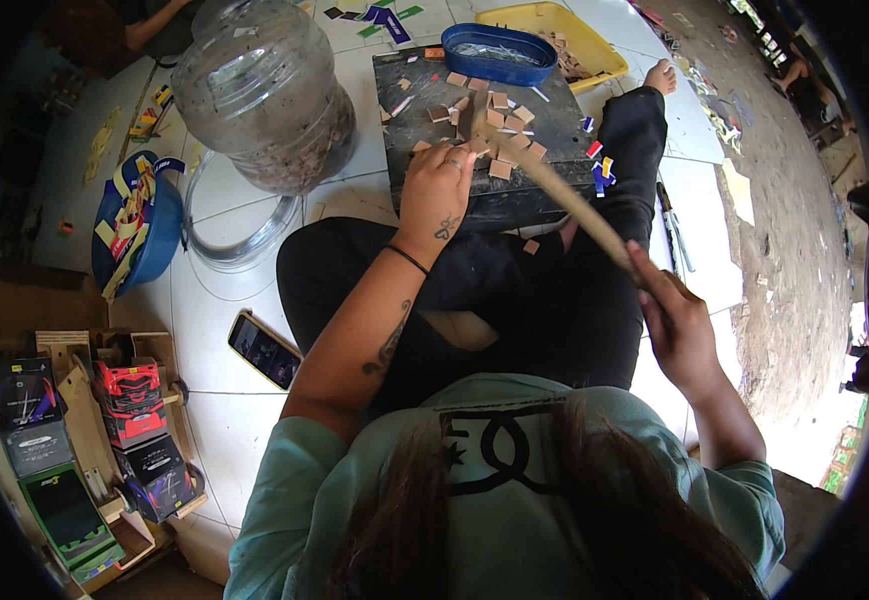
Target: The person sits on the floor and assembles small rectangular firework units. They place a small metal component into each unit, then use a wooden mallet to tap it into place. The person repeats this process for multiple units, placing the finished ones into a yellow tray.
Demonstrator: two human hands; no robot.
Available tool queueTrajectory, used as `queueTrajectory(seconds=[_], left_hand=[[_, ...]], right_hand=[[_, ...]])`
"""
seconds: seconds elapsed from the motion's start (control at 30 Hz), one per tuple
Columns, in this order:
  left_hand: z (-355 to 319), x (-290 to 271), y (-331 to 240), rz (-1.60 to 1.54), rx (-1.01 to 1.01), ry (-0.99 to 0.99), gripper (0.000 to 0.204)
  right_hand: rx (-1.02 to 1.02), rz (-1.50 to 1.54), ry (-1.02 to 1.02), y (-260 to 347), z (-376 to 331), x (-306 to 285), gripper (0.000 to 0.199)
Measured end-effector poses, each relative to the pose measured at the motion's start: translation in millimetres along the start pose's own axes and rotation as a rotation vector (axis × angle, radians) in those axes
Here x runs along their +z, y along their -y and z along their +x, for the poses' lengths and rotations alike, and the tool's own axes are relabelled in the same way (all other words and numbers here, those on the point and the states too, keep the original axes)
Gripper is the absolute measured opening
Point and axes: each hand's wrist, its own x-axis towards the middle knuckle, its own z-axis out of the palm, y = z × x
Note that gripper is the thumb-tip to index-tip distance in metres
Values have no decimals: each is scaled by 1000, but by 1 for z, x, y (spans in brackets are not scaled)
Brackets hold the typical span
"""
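Note:
My right hand point(676, 325) is closed round the end of a long wooden handle of a hammer point(579, 208). Its head is over the dark work block point(419, 100) between my legs, just beyond the fingers of my left hand point(436, 195). That hand rests at the block's near side with its fingers pinched together; what they hold is mostly hidden. Small brown square pieces point(499, 169) lie scattered on the block around the hammer head. A single brown square point(531, 247) is by my legs.
At the block's far edge stands a blue oval tub point(499, 70) with thin wire-like bits, beside a yellow tray point(609, 65). Left are a large clear plastic container point(264, 100), a wire coil point(199, 225), a blue basin point(159, 235), a phone point(264, 348) and toy trucks point(64, 515).

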Motion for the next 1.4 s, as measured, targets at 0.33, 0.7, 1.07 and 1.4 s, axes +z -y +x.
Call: queueTrajectory(seconds=[0.33,0.7,1.07,1.4], left_hand=[[0,1,2,1,38,11,10],[-2,2,1,59,56,5,9],[-2,4,1,87,139,-79,7],[-4,-9,-3,63,85,1,11]], right_hand=[[-31,29,-58,-1,-2,2,56],[82,35,51,-7,-4,4,54],[-23,85,-48,-10,-2,6,55],[135,-125,-145,-62,26,5,52]])
